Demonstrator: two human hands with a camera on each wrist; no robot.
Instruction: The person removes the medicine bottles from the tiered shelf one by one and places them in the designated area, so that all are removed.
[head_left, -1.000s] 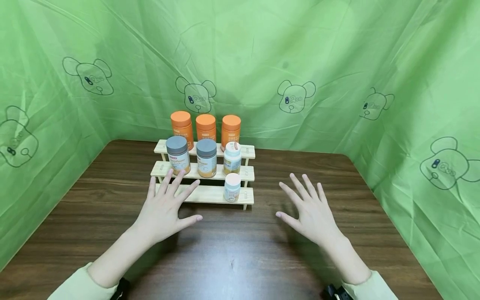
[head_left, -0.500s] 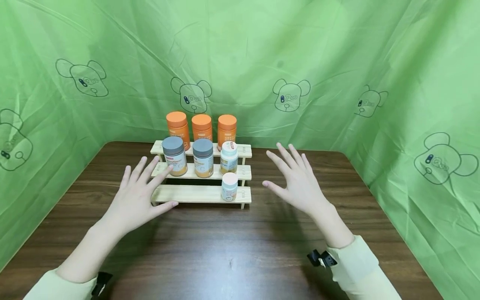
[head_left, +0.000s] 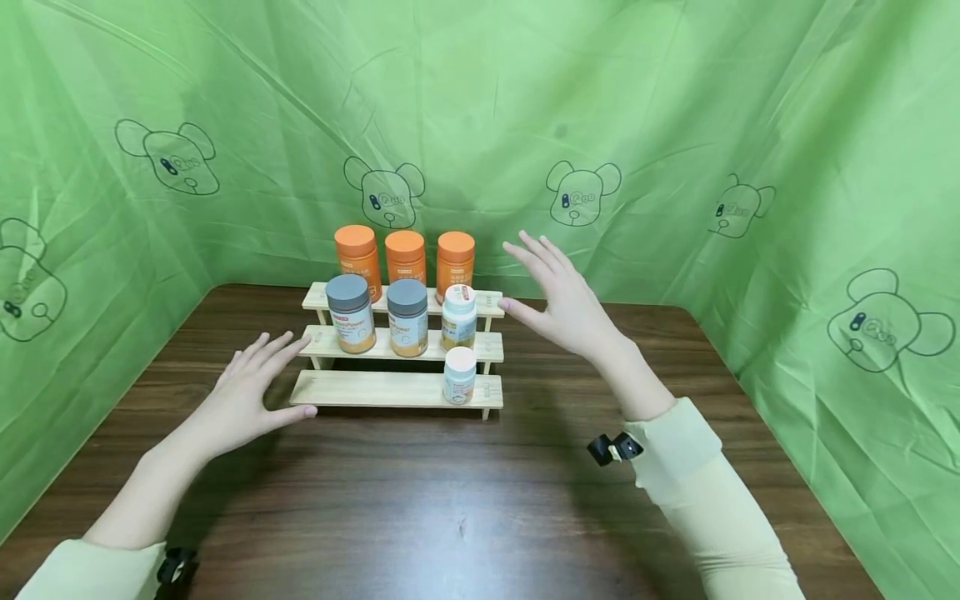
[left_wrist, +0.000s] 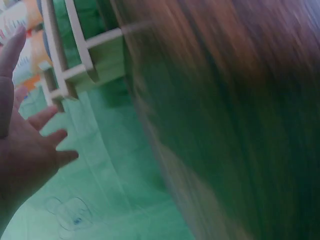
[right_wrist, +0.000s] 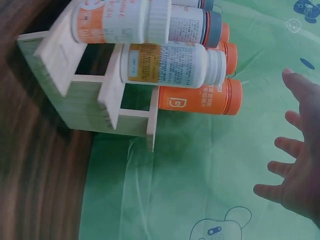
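Note:
A three-tier wooden shelf [head_left: 375, 389] stands toward the back of the table. Three orange bottles [head_left: 455, 258] line its top tier. On the middle tier are two grey-lidded jars [head_left: 351, 315] and a white bottle [head_left: 458, 317] with a yellow label. One small white bottle [head_left: 460, 377] sits at the right end of the lowest tier. My left hand [head_left: 243, 392], fingers spread, is just left of the shelf and holds nothing. My right hand [head_left: 558, 296] hovers right of the top tier, also spread, without touching the bottles; the right wrist view shows a gap between them.
The dark wooden table [head_left: 450, 500] extends in front of the shelf and to both sides. Green cloth [head_left: 480, 108] with printed bear heads hangs behind and at the sides. A black wrist camera [head_left: 615, 448] sits by the right sleeve.
My left hand has moved left, off the front of the shelf. My right hand has gone forward and left toward the top tier. The bottles and shelf keep their places.

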